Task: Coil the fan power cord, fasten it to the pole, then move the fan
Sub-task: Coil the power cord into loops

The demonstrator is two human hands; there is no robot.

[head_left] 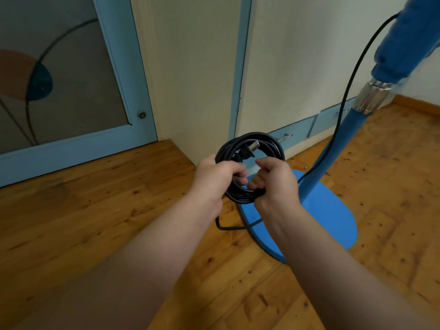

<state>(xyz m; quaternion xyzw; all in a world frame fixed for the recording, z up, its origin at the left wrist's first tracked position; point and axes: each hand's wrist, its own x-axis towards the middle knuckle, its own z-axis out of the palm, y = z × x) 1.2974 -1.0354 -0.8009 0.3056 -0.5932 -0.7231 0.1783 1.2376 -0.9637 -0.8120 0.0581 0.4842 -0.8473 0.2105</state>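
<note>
The black power cord (266, 140) is wound into a round coil of several loops, held in the air in front of me. My left hand (214, 179) grips the coil's left side. My right hand (276, 182) is closed on its lower right side. The plug (320, 148) lies across the top of the coil. A length of cord runs from the coil down over the blue round fan base (333, 215) and another rises along the blue pole (342, 136) to the upper body of the fan (409, 41). A chrome collar (371, 97) joins the pole sections.
The fan stands on a wooden plank floor (119, 210). Behind it is a cream wall (190, 67) with blue trim and blue low panels (297, 129). A blue-framed glass door (71, 79) with a small knob fills the left.
</note>
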